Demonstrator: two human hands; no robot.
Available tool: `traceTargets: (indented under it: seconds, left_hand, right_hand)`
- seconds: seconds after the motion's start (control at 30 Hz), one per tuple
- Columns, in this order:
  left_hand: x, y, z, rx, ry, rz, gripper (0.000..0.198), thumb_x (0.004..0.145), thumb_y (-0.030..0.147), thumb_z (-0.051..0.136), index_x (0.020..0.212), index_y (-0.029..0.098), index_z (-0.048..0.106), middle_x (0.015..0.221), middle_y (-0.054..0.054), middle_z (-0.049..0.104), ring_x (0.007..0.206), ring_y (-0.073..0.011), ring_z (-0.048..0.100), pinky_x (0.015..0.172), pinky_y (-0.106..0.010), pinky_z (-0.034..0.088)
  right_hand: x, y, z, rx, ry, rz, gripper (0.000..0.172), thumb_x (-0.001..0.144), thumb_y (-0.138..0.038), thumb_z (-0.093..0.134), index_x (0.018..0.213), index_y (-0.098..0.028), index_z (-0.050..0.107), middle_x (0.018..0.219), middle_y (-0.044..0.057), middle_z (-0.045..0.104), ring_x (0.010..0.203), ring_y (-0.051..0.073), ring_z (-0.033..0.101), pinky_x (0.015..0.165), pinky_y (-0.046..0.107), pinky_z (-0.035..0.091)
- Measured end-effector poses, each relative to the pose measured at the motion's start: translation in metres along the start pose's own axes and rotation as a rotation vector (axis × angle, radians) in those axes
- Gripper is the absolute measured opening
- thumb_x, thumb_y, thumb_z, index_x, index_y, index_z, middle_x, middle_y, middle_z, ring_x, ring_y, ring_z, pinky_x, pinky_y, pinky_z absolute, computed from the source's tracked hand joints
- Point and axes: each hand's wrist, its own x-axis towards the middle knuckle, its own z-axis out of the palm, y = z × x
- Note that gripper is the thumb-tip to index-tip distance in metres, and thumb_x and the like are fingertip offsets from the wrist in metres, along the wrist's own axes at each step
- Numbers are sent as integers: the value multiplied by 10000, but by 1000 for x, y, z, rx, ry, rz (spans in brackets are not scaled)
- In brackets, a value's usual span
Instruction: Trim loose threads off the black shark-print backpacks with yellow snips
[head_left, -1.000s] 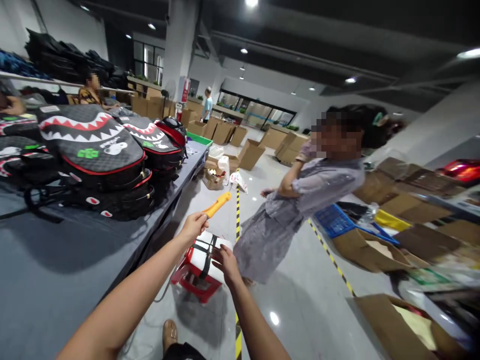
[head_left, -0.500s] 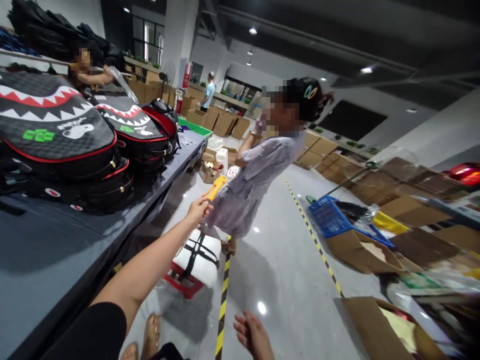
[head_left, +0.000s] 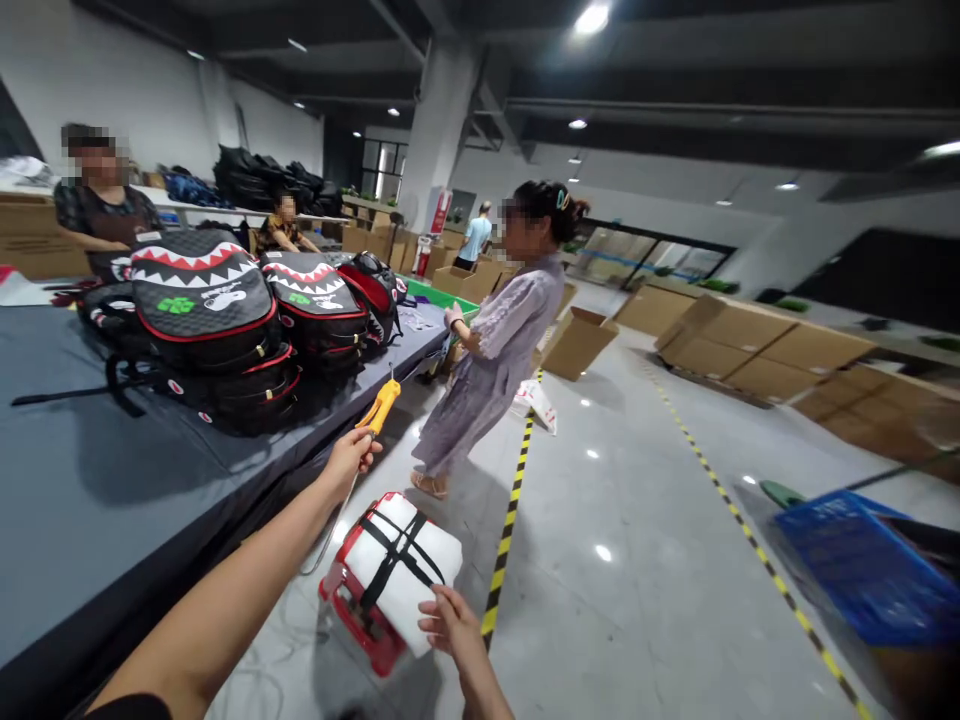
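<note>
My left hand [head_left: 352,455] is stretched out and closed round the handle of an orange air blow gun [head_left: 380,407]. Its thin metal nozzle points up, and a pale hose [head_left: 330,535] hangs below the hand. Lower down, my right hand [head_left: 452,625] has loosely curled fingers, apart from each other, with nothing seen in them. It overlaps the corner of a white cushion [head_left: 431,550] tied with black straps onto a red stool [head_left: 360,610]; whether it touches the cushion I cannot tell. Black backpacks [head_left: 206,295] with shark-mouth flaps lie on the table to the left.
The grey-covered table [head_left: 67,480] runs along my left. A person in a lilac dress [head_left: 499,340] stands ahead beside it. Two people sit beyond the table, another stands farther back. Cartons [head_left: 757,340] line the right; a blue crate [head_left: 862,560] lies near yellow-black floor tape [head_left: 510,510].
The view has swung left, bringing more of the table and another seated person in. The blow gun stays in my left hand. My right hand has come up toward the stool.
</note>
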Motion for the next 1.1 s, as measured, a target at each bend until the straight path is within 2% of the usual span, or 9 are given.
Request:
traceTargets:
  seconds: [0.1,0.2,0.43,0.63,0.7,0.83,0.93,1.03,1.1]
  left_hand:
    - [-10,-12,13,23,42,10,402,748,272,724,1093,111,597,675,-16,667,434,-50,463,398,-155,273]
    - [-23,-28,14,53,92,-7,440,693,301,759,1047,88,610,656,-33,669,422,-55,451,387,-160,256]
    - [-40,-38,10,63,169,-13,455,674,326,775,1042,105,623,660,-24,666,439,-57,456,410,-163,255]
    - [-67,-39,24,152,-2,73,595,613,484,799,1055,108,672,683,-28,658,472,-62,443,423,-184,268]
    - [-80,-42,17,168,-10,80,614,612,514,794,1067,118,680,699,-30,660,474,-60,430,426,-190,274]
    - [-110,-56,-16,141,107,29,678,582,578,789,1078,130,677,712,-38,668,469,-66,407,422,-196,269]
    - [-135,-71,-39,115,199,-17,719,532,586,814,1084,149,673,702,-35,671,477,-88,447,426,-202,285]
    - [-156,-77,-45,104,220,-46,724,508,576,831,1073,146,685,671,-25,658,480,-92,454,436,-207,301]
    - [-165,-69,-43,110,187,-53,713,498,568,839,1043,129,697,637,-15,635,483,-90,448,441,-208,305]
  right_hand:
    - [21,3,-17,5,-39,110,666,440,-621,799,914,-210,576,725,54,715,550,175,653,489,234,414]
    - [33,11,-22,-33,-87,215,661,435,-623,780,904,-213,562,700,43,704,508,170,636,459,227,388]
    - [27,-10,4,-59,-238,75,628,563,-644,736,954,-178,578,767,62,710,585,151,653,536,234,432]
    - [8,-28,34,-77,-391,73,656,572,-689,734,941,-177,556,759,47,697,574,151,646,517,228,406]
    - [4,-32,45,-71,-433,54,678,583,-716,729,956,-175,560,775,44,698,586,149,648,524,229,407]
    - [3,-32,64,-18,-521,48,809,553,-801,720,1021,-161,558,804,58,699,610,144,646,522,218,385]
    - [-6,-26,83,56,-694,58,878,603,-845,662,1162,-177,547,962,96,706,740,175,677,564,241,428]
    - [-31,-31,105,137,-857,-8,795,753,-823,550,1287,-234,520,1054,70,677,880,188,674,653,272,476]
    - [-50,-42,119,175,-893,-95,712,836,-775,494,1323,-256,508,1010,38,668,851,165,669,678,262,471]
